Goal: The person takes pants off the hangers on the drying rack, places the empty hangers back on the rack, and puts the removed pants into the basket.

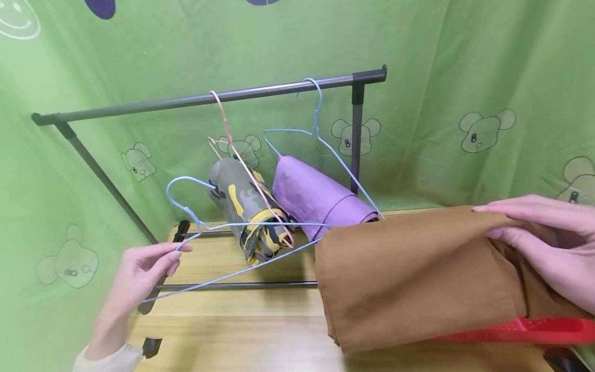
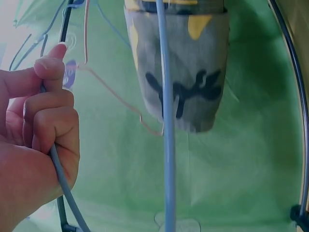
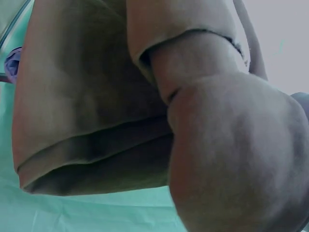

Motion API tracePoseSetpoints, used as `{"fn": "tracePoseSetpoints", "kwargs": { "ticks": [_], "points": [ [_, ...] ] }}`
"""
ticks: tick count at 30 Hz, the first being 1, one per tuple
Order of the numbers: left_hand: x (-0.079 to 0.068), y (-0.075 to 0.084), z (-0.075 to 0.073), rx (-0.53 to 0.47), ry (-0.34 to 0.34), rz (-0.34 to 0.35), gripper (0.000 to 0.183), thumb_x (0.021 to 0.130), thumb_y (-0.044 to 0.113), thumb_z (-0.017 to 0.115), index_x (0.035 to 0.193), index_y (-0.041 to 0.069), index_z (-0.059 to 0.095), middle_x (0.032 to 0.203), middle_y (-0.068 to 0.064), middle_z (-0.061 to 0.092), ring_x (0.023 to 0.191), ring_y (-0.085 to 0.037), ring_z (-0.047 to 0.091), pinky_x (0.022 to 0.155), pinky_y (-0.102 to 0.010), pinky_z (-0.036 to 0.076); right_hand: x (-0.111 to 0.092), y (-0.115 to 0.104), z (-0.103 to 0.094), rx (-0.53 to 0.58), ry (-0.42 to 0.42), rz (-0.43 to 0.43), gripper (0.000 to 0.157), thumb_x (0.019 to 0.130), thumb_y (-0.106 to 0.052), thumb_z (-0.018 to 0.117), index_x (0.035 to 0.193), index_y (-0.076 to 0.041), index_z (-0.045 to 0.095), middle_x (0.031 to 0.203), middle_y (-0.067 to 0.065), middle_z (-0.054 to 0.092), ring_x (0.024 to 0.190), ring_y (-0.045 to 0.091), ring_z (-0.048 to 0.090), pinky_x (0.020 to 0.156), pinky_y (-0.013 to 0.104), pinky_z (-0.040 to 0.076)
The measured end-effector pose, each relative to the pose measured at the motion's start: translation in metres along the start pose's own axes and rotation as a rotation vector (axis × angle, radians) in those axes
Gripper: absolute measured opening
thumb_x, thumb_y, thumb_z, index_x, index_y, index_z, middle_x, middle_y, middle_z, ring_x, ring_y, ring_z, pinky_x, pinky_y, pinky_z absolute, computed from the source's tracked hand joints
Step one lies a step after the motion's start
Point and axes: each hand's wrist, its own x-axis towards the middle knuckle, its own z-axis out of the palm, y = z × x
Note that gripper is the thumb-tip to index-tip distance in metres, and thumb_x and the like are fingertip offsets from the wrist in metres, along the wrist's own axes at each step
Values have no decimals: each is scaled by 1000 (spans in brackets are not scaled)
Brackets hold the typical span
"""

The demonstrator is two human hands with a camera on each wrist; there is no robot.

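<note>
In the head view my left hand [image 1: 144,274] pinches a blue wire hanger [image 1: 260,264] near its neck, with the hook upward. The left wrist view shows the fingers curled round the hanger's wire. My right hand [image 1: 553,243] holds a folded brown garment [image 1: 413,279] between thumb and fingers at its right end. The brown cloth covers the hanger's right end; whether the wire goes inside the fold, I cannot tell. Folds of the garment [image 3: 231,145] fill much of the right wrist view and hide the right hand there.
Behind, a dark metal rack [image 1: 162,106] stands on a wooden surface [image 1: 260,330]. From its bar hang a camouflage garment [image 1: 232,194] on a pink hanger [image 1: 224,116] and a purple garment [image 1: 316,199] on another blue hanger [image 1: 318,103]. A red basket [image 1: 548,330] sits beneath the brown cloth.
</note>
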Motion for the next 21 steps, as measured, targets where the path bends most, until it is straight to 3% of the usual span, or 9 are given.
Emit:
{"fn": "tracePoseSetpoints", "kwargs": {
  "ticks": [2, 6, 9, 12, 15, 18, 21],
  "points": [
    [-6, 1, -7, -6, 28, -26, 25, 96, -18, 55, 113, -10, 71, 68, -1, 60, 56, -12, 44, 47, -28, 36, -2, -1, 0, -18, 6, 3, 23, 83, 27, 66, 104, 32, 59, 110, 29, 71, 103, 23, 71, 88, 19, 54],
    [-12, 5, -18, -21, 72, -91, 22, 97, -15, 56, 112, -10, 71, 68, -1, 60, 59, -15, 46, 46, -28, 37, -6, -2, -1, -85, 23, 5, 22, 86, 20, 69, 103, 31, 61, 108, 23, 73, 103, 21, 71, 88, 18, 53],
    [-20, 12, -11, 3, 123, -104, 21, 97, -16, 55, 113, -14, 69, 69, -2, 59, 62, -17, 47, 49, -27, 38, 0, 23, -19, -168, -9, -27, 22, 89, 13, 70, 103, 29, 63, 108, 17, 75, 103, 17, 70, 88, 15, 52],
    [-22, 13, -16, -4, 119, -89, 23, 96, -18, 54, 113, -13, 69, 70, -1, 60, 62, -14, 48, 49, -23, 39, -4, 23, -23, -251, -10, -29, 22, 91, 10, 70, 103, 28, 64, 110, 13, 75, 104, 14, 70, 87, 13, 51],
    [-28, 13, -20, -19, 123, -68, 29, 93, -22, 53, 113, -10, 71, 85, 0, 73, 74, -6, 63, 63, -14, 50, -6, 25, -25, -246, -16, -35, 24, 92, 8, 71, 103, 28, 64, 111, 14, 75, 104, 14, 70, 87, 13, 51],
    [-35, 12, -25, -24, 122, -69, 34, 91, -24, 53, 112, -7, 73, 104, -1, 77, 92, -6, 71, 81, -16, 55, -7, 26, -27, -293, -21, -40, 25, 92, 6, 71, 103, 28, 64, 111, 13, 75, 104, 14, 70, 87, 13, 51],
    [-40, 11, -28, 0, 112, -80, 36, 91, -25, 53, 111, -5, 74, 110, 0, 77, 101, -7, 71, 86, -18, 54, -8, 26, -29, -331, -18, -34, 25, 93, 5, 71, 103, 27, 65, 110, 10, 76, 103, 12, 70, 86, 12, 50]
  ]
}}
